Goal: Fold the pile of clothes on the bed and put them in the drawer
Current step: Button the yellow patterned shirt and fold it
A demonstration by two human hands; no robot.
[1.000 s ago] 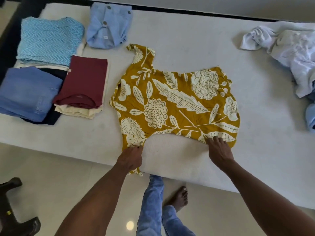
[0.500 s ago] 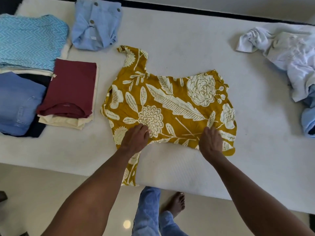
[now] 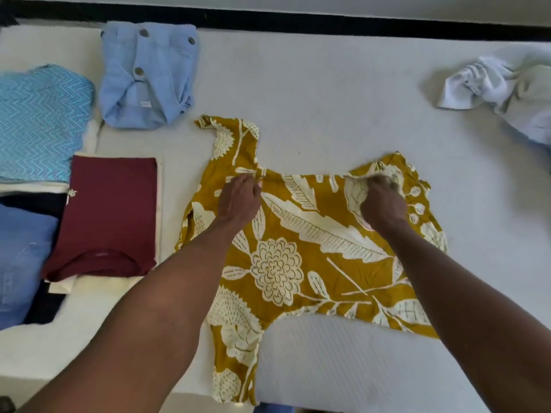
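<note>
The white bed (image 3: 328, 93) fills most of the view, and the mustard floral garment (image 3: 313, 248) lies spread flat across its near middle, one strap hanging over the near edge. Both hands sit at its far edge: the left hand (image 3: 240, 201) pinches the fabric by the far strap, while the right hand (image 3: 383, 202) has its fingers curled into a bunched fold of cloth. This looks like the start of a fold, so the next move probably calls for drawing that far edge evenly toward the near one. Left of it lie folded pieces: a zigzag blue top (image 3: 41, 120), a maroon shirt (image 3: 107, 216) and a light blue buttoned garment (image 3: 149, 76). The unfolded white clothes (image 3: 504, 84) run off the right edge. The right fingertips are blurred, and no drawer shows
</note>
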